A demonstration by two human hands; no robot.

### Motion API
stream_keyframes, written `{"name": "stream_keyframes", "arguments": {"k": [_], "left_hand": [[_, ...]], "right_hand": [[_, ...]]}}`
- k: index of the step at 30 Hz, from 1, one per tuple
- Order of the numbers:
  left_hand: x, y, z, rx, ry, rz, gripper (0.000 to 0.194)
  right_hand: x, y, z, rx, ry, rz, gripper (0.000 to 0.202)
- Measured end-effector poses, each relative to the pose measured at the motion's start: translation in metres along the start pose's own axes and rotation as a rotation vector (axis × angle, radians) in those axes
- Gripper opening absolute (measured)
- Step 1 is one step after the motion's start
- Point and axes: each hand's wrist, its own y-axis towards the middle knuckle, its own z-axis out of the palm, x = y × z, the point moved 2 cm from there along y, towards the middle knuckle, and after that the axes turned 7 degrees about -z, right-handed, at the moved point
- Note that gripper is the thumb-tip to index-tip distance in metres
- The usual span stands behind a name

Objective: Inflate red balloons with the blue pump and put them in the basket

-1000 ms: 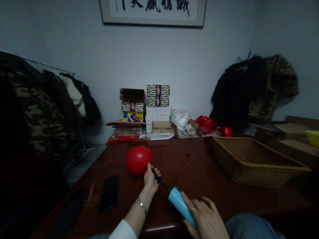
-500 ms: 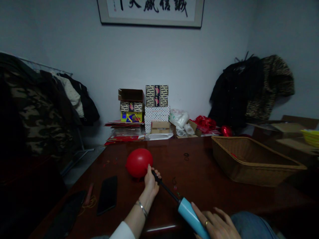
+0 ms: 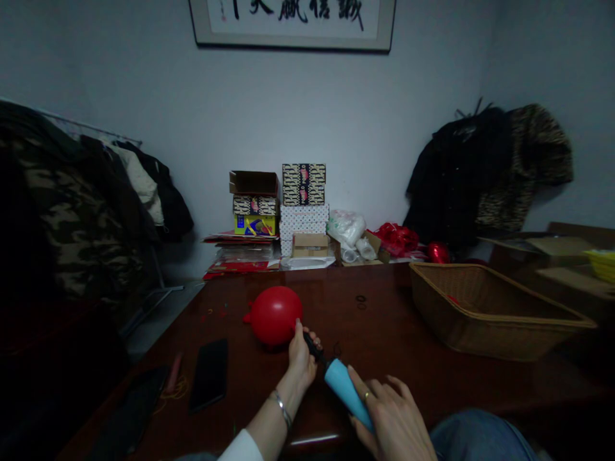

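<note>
A red inflated balloon [image 3: 275, 314] rests at the mid-left of the table, with a small nub on its left side. My left hand [image 3: 300, 358] is closed where the balloon meets the black end of a hand pump, pinching the balloon's neck, which the fingers mostly hide. The hand pump [image 3: 346, 388] has a light blue barrel that slants down to the right. Around that barrel my right hand [image 3: 391, 410] is wrapped, a ring on one finger. Only a short stretch of black shaft shows between barrel and left hand.
Left of my arm lie a black phone [image 3: 209, 374], a dark flat item [image 3: 127, 416] and a reddish stick [image 3: 173, 371] with yellow string. Dark loops [image 3: 360, 301] lie mid-table. A wicker basket [image 3: 480, 326] stands right. Stacked boxes [image 3: 304, 221] line the back.
The blue barrel has slid up and left toward my left hand, so less black shaft shows. My left hand and the balloon have shifted slightly right.
</note>
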Motion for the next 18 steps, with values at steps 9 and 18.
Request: {"name": "stream_keyframes", "arguments": {"k": [9,18], "left_hand": [[0.005,-0.001,-0.001,-0.007,0.024,-0.011,0.042],[-0.010,0.008,-0.003,0.002,0.034,0.025,0.043]], "right_hand": [[0.010,0.010,0.009,0.041,0.005,0.050,0.060],[0.002,-0.016,0.003,-0.076,-0.033,-0.067,0.066]]}}
